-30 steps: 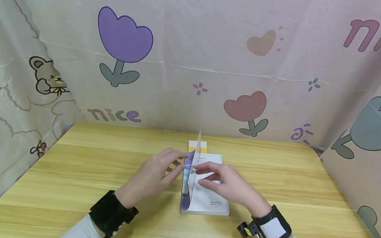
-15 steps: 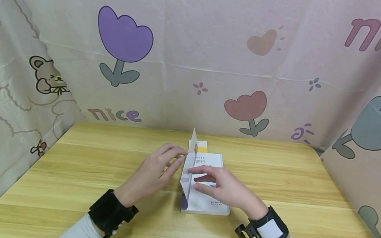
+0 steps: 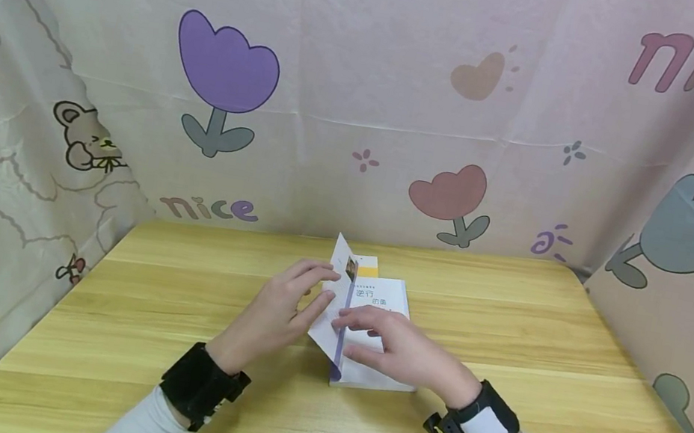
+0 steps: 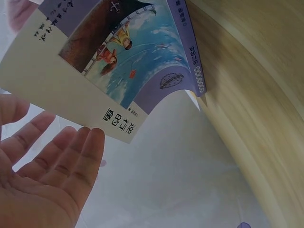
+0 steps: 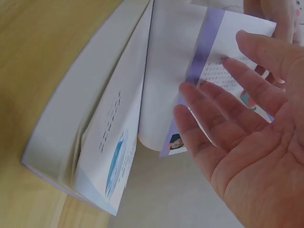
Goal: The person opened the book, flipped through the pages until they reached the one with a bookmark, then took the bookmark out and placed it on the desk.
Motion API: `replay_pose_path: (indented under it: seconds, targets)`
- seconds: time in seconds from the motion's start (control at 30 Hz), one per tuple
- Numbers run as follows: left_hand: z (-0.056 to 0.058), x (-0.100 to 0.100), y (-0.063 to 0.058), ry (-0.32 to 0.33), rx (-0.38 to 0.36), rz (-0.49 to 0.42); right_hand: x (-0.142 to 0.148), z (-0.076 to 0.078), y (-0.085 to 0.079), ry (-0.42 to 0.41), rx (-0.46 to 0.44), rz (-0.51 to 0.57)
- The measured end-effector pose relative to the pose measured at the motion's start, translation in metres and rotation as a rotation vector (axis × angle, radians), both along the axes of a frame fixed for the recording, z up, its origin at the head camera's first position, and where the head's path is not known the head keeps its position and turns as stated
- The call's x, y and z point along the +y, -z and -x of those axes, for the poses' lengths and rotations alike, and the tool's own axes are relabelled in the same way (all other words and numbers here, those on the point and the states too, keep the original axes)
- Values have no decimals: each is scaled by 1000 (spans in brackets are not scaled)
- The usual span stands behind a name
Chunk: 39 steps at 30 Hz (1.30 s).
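A paperback book (image 3: 373, 372) lies on the table, its front cover (image 4: 142, 61) lifted and leaning left. The left wrist view shows the cover's outer side: a white and purple border around a picture of children, a ship and blue water. Inside, the right wrist view shows a printed flap (image 5: 228, 61) with a purple strip and a white title page (image 5: 111, 137). My left hand (image 3: 278, 308) is on the cover's outer side, extended fingertips right at its edge. Extended fingers of my right hand (image 3: 408, 347) overlap the flap from the inner side.
A white and yellow item (image 3: 368, 268) sticks out beyond the book's far edge. The wood-grain table (image 3: 206, 285) ends at a patterned cloth (image 3: 339, 94) hanging behind it and at both sides. Each wrist wears a black strap (image 3: 200, 386).
The cover has swung from nearly upright over to the left, showing more of its inner flap and the title page. My right hand has followed it slightly left and nearer.
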<state>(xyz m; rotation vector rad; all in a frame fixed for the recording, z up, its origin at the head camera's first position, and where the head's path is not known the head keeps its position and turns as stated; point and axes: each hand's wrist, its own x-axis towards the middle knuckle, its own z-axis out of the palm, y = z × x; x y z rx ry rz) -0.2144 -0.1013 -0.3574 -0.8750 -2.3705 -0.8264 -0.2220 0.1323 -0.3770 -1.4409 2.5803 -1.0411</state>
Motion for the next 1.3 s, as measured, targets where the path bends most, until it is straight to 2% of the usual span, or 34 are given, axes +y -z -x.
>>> replay_pose_path:
  seconds: [0.17, 0.53, 0.8, 0.97, 1.3]
  targets:
    - [2, -2, 1, -24, 4, 21, -1, -3, 0, 15, 35, -42]
    - [7, -8, 3, -62, 4, 78, -4, -5, 2, 6, 20, -56]
    - [8, -15, 7, -101, -54, 219, -7, -5, 5, -33, 56, -76]
    - [9, -16, 9, -131, -87, 284, -8, -6, 6, -39, 43, -87]
    - [9, -18, 15, -93, -155, 416, -10, -8, 5, -42, -14, -111]
